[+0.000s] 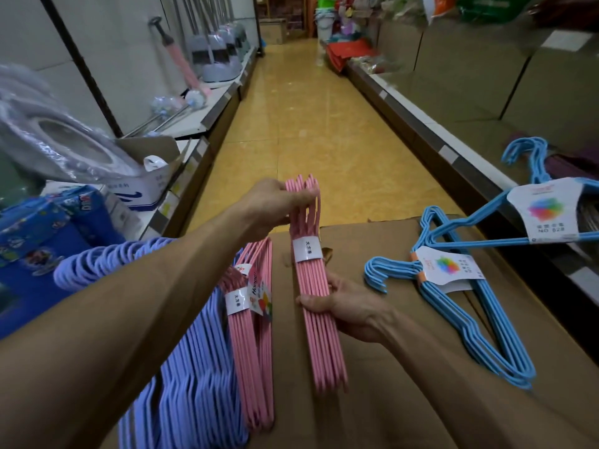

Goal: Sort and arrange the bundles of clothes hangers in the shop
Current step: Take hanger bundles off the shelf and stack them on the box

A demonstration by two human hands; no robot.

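Head view, both hands, left (275,202), right (343,303), gripping pink hanger bundle (319,319) above cardboard box (405,400)

Three hanger bundles (207,367) stand at the cardboard box's (405,400) left. Two hanger bundles (470,306) lie on its right, beside the shelf (421,131).

Smooth pink plastic-coated hangers (319,306), paper-banded, on matt cardboard box (405,367)

Narrow aisle – yellow tiled floor (311,131), white shelves (207,115) both sides
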